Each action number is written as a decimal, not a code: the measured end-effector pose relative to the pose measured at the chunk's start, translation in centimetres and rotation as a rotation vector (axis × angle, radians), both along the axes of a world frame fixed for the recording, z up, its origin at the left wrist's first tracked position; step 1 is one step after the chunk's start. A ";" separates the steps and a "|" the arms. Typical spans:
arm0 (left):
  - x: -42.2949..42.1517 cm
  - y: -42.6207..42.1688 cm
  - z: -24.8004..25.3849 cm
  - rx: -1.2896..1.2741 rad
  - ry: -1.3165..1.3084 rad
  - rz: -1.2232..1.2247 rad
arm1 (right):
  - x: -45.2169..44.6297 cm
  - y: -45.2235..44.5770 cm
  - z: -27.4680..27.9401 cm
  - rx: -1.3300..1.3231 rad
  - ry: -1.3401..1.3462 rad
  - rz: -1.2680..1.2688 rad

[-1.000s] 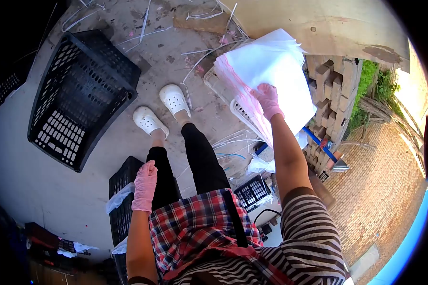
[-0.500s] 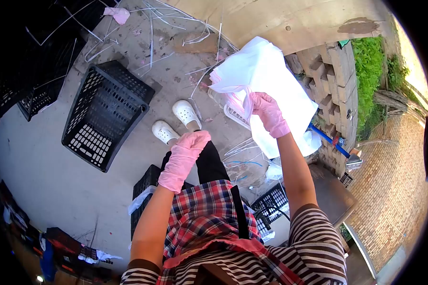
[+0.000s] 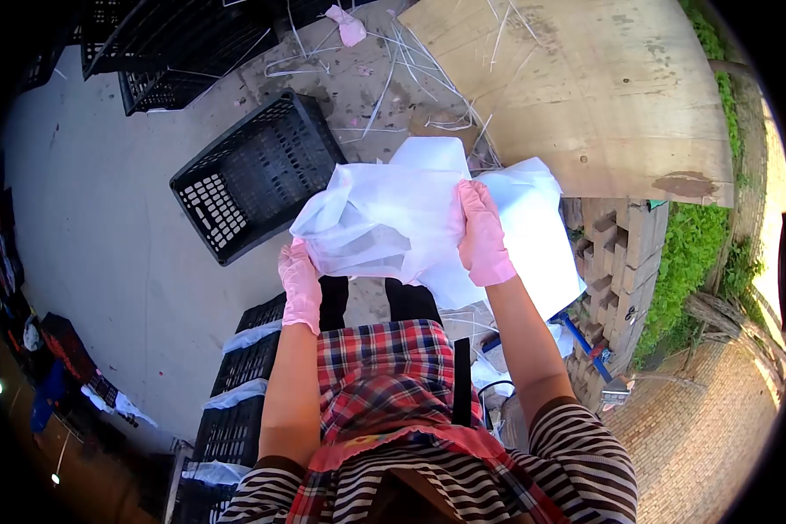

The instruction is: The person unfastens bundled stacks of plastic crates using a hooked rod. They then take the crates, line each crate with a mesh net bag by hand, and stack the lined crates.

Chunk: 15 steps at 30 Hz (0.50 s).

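A thin white sheet [image 3: 384,210] is stretched between my two hands in front of my body. My left hand [image 3: 300,284], in a pink glove, is closed on its left edge. On the right edge my right hand [image 3: 482,231], gloved in pink too, has its fingers closed. Beneath and to the right lies a stack of white sheets [image 3: 537,240], partly covered by the held one. Beyond my left hand an open black crate [image 3: 262,170] rests on the floor.
More black crates [image 3: 183,52] stand at the upper left, and stacked ones [image 3: 236,380] with white liners at my left side. A wooden board [image 3: 585,96] lies at the upper right, above stacked bricks [image 3: 616,271]. White straps [image 3: 393,79] litter the floor.
My left hand has come up from beside my body and taken hold of a sheet. My right hand has drawn that sheet off the stack toward me. The view has shifted.
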State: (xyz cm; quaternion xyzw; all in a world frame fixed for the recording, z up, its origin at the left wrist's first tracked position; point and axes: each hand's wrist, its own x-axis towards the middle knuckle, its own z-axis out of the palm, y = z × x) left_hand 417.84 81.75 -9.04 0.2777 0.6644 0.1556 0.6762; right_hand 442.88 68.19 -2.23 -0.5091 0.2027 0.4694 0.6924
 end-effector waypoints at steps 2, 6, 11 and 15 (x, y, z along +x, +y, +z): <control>-2.7 3.1 2.0 0.168 -0.002 -0.052 | -0.4 3.3 1.8 -0.214 -0.296 0.312; 3.1 7.1 13.6 0.809 0.227 -0.802 | -6.3 9.9 4.3 0.026 -0.428 0.816; -0.7 10.1 8.3 0.658 0.003 -0.538 | -9.2 14.7 5.1 -0.164 -1.183 1.198; -7.8 14.1 11.1 -0.048 -0.295 0.066 | -7.2 15.0 -1.7 -0.819 -1.828 1.374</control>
